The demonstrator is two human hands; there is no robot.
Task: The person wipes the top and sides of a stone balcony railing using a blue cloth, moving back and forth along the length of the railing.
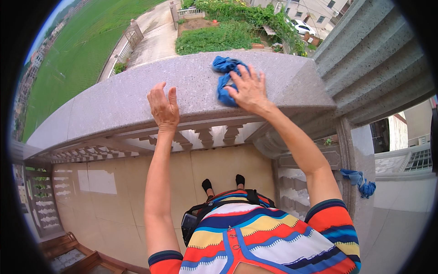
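Note:
A crumpled blue cloth (226, 87) lies on the speckled stone top of the balcony railing (195, 73). My right hand (249, 89) presses on the cloth's right side with spread fingers, its palm down and slightly blurred. To the left, my left hand (163, 106) is raised at the railing's inner edge, thumb apart from the fingers, with nothing in it. Whether that hand touches the stone I cannot tell. The stone looks darker and damp toward the right end, by the fluted column.
A grey fluted stone column (373, 51) rises at the right. Another blue cloth (363, 185) is bunched on the side railing. Stone balusters (205, 137) stand below the rail, above a beige tiled floor (119, 205). Wooden furniture (73, 253) occupies the lower left; beyond the rail is a drop to a garden.

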